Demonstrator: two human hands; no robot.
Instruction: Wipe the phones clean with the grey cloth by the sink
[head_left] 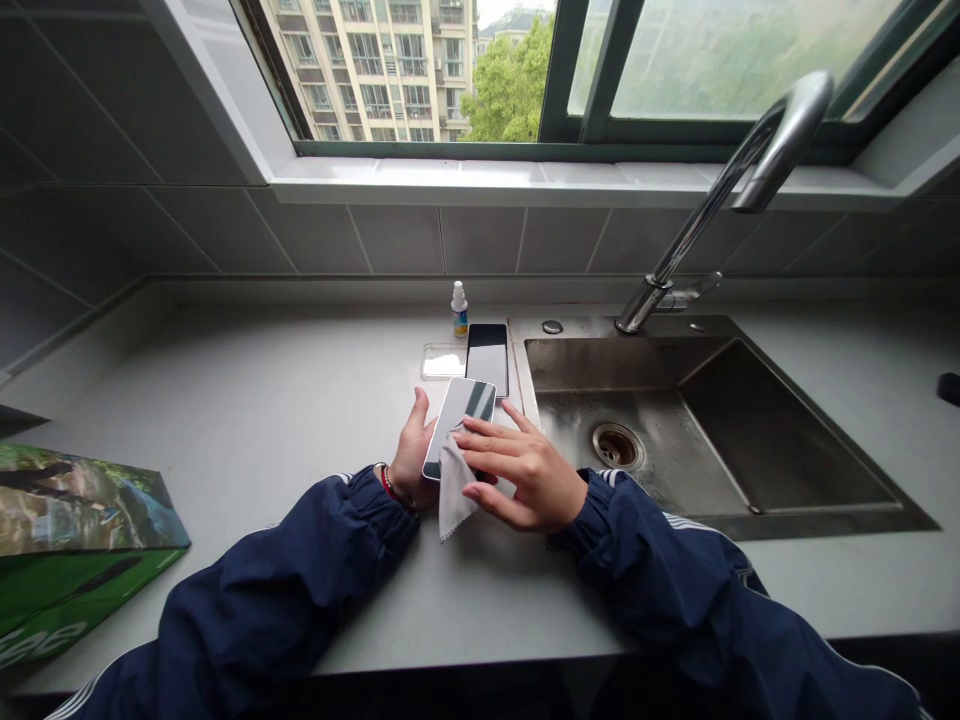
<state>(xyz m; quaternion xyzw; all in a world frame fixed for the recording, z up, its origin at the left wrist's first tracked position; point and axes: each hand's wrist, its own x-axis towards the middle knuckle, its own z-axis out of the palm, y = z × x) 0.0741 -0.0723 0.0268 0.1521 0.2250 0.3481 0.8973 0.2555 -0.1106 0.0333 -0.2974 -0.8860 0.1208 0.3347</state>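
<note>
Navy sleeves reach in from both sides, white stripes running along them, and here is the heart of it: a white-edged phone, screen up and tilted, held over the pale table! The left hand has it, grip taken up with the phone's lower left side, the thumb standing up clear of the glass, a red bracelet showing at the wrist. Over comes the right hand, fingers stretched flat, pressing a light grey cloth onto the lower part of the screen. The cloth drapes past the phone's bottom edge and hangs in a point. Does that right grip pinch the fabric or merely press it? From this angle, I cannot tell!

Just beyond the raised phone, a dark phone lies face up, bright reflection across its glass, right beside the sink. On its left sits a clear case, and behind the pair stands a small spray bottle, upright, white on top with a blue and yellow label. Out on the right, the chrome faucet arches high, with the round drain down in the steel basin. Far left, a green printed package fills the corner, and at the top the window gives onto a tall building and a leafy tree.
</note>
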